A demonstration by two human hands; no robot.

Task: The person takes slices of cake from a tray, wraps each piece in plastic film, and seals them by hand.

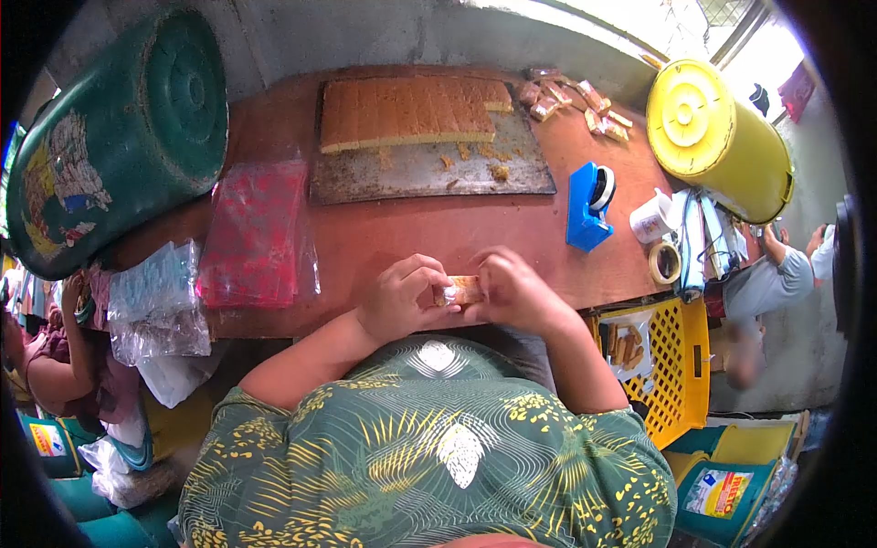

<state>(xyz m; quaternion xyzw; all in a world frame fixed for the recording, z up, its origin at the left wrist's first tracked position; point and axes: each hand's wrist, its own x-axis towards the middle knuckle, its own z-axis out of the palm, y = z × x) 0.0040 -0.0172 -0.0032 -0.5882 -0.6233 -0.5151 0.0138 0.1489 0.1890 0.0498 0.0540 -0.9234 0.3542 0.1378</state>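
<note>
Close to my body, at the table's front edge, both hands grip one small slice of cake (464,289) in clear plastic wrap. My left hand (408,294) has its fingers bent around the left end. At the right end, my right hand (509,289) pinches the wrap, its upper fingers slightly blurred. Farther back, a sliced sheet cake (406,114) with a brown top lies on a dark baking tray (365,178) with crumbs on its bare front part. Several wrapped cake slices (594,110) are heaped right of the tray. A blue tape dispenser (586,215) stands to the right.
Plastic sheets, red-printed (251,237) and clear (160,292), lie at left beside a green drum (128,137). At right are a yellow drum (731,137), a white mug (650,217), a tape roll (665,262) and a yellow crate (681,374). Other people are at both sides.
</note>
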